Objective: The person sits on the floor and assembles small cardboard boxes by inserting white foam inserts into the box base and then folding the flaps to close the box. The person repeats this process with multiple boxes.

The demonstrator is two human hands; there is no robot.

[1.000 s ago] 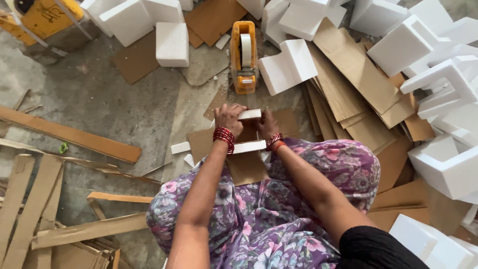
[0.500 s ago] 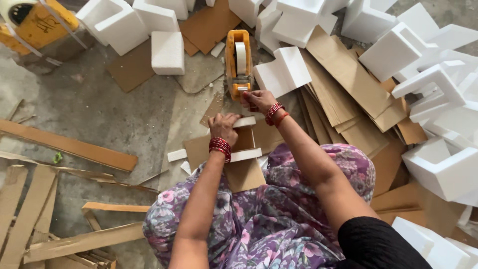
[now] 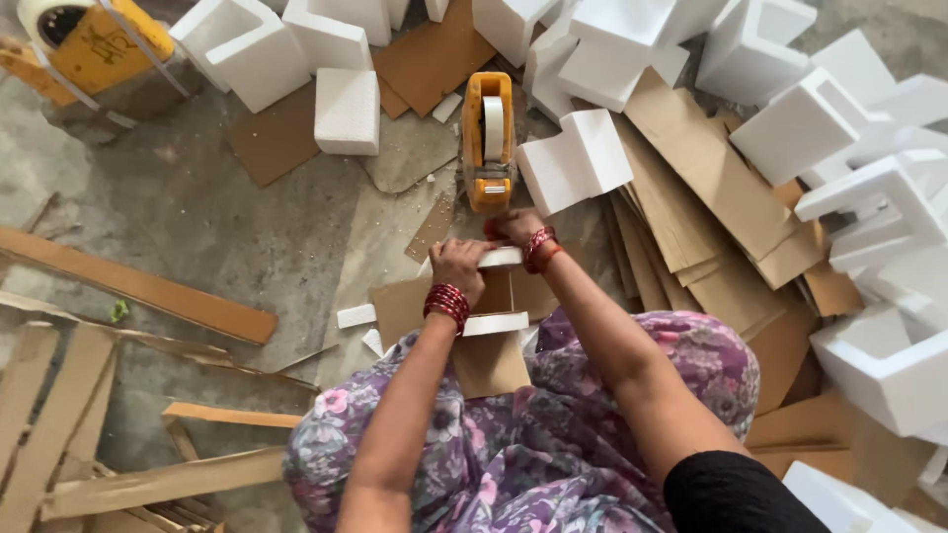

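I sit on the floor with a brown cardboard piece [image 3: 489, 367] on my lap. Two white foam strips lie across it, one at the far edge [image 3: 502, 259] and one nearer [image 3: 496, 323]. My left hand [image 3: 457, 266], red bangles at the wrist, grips the far strip and the cardboard edge. My right hand [image 3: 509, 227] reaches just past that strip. Its fingers are pinched at the near end of an orange tape dispenser [image 3: 488, 148] holding a white tape roll. The tape itself is hidden under those fingers.
White foam blocks and corner pieces [image 3: 578, 163] are heaped across the back and the right side. Flat cardboard sheets [image 3: 711, 197] lie right of the dispenser. Long cardboard strips [image 3: 138, 286] lie on the concrete floor at left. A yellow machine [image 3: 94, 44] stands at the far left.
My right hand left the foam strip and reached forward to the near end of the tape dispenser, where it stays. My left hand kept hold of the piece.
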